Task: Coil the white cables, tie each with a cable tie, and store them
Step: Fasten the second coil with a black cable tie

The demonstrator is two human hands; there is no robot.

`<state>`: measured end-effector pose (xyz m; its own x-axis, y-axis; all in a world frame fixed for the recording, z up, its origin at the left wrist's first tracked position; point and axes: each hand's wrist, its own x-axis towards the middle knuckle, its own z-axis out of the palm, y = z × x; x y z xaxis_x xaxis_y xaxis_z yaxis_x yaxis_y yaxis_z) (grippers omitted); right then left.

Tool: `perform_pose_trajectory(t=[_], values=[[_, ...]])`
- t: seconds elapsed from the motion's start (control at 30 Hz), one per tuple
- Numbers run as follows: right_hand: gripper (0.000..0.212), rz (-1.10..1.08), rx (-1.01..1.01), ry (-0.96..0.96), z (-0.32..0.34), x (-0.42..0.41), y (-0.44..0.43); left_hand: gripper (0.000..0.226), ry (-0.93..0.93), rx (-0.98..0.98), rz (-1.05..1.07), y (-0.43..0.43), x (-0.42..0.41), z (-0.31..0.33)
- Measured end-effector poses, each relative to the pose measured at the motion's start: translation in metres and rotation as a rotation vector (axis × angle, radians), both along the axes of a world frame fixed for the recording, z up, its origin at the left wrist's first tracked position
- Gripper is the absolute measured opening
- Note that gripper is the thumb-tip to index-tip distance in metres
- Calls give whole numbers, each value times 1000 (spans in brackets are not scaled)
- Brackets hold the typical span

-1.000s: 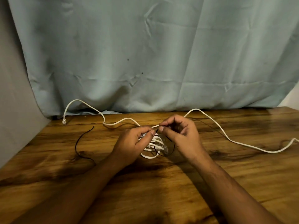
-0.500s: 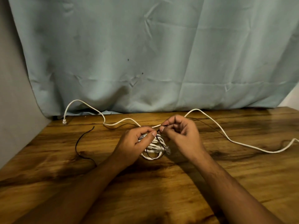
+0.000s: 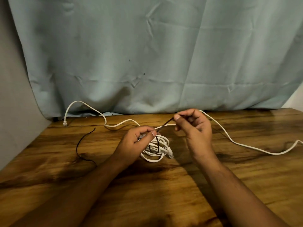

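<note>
While the coiled white cable (image 3: 155, 149) lies on the wooden table (image 3: 246, 185) at the centre of the frame, both hands work just above it. The left hand (image 3: 137, 141), slightly left of centre, has thumb and forefinger pressed together on the black cable tie (image 3: 157, 141) at the top of the coil; part of the coil sits under its fingers. From that pinch the tie loops down around the bundled strands and also runs up and to the right as a taut dark strip. The right hand (image 3: 195, 126), right of centre and a little higher in the frame, grips the far end of that strip between thumb and fingertips, its other fingers curled in. A clear plug (image 3: 170, 152) sticks out at the coil's right edge.

A loose white cable (image 3: 246, 145) snakes across the back of the table, from a connector (image 3: 65, 123) at the left, behind the hands, to the right edge of the frame. A second black tie (image 3: 80, 149) lies curved on the wood at the left, apart from the coil. A pale blue-grey curtain (image 3: 164, 54) fills the upper frame.
</note>
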<state>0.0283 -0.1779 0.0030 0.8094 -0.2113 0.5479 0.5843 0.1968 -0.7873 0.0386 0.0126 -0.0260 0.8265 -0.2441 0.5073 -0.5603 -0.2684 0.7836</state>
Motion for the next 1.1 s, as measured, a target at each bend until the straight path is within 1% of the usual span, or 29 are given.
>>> perform_pose_trajectory(t=[0.07,0.13,0.23,0.27,0.33,0.4,0.5,0.53,0.6,0.67,0.7,0.77,0.87,0.9,1.0,1.1], values=[[16,14,79,8,0,4,-5,19,20,-25,0,0,-1,-1],[17,101,70,69,-2,2,-4,19,46,-60,-15,0,0,-3],[31,254,-67,150,-11,-2,3,19,56,-114,-33,-2,1,-3],[31,278,-139,154,-14,-1,5,19,55,-126,-35,-3,2,-3],[20,251,-268,120,-19,2,8,18,54,-129,-58,-4,1,-2],[10,218,-305,71,-23,5,9,18,57,-112,-85,-5,-1,-2],[13,161,-343,5,-21,5,9,18,66,-107,-90,-5,-1,-4],[16,114,-315,-10,-18,5,8,19,85,-125,-86,-5,0,-4],[20,27,-177,-40,-10,4,5,20,127,-155,-84,-6,3,-4],[21,20,-74,-62,-4,3,3,22,133,-156,-77,-5,4,-4],[19,42,-63,-53,-4,3,3,22,131,-151,-75,-5,4,-6],[13,87,-127,-9,-8,3,4,22,139,-150,-73,-5,4,-6],[21,176,-278,53,-14,1,8,18,158,-156,-32,-3,5,-7],[21,196,-319,58,-15,2,10,18,154,-147,-11,-2,6,-7],[12,150,-409,27,-19,4,8,18,159,-149,-15,-4,4,-7],[9,143,-442,15,-21,5,4,17,166,-154,-27,-7,3,-9]])
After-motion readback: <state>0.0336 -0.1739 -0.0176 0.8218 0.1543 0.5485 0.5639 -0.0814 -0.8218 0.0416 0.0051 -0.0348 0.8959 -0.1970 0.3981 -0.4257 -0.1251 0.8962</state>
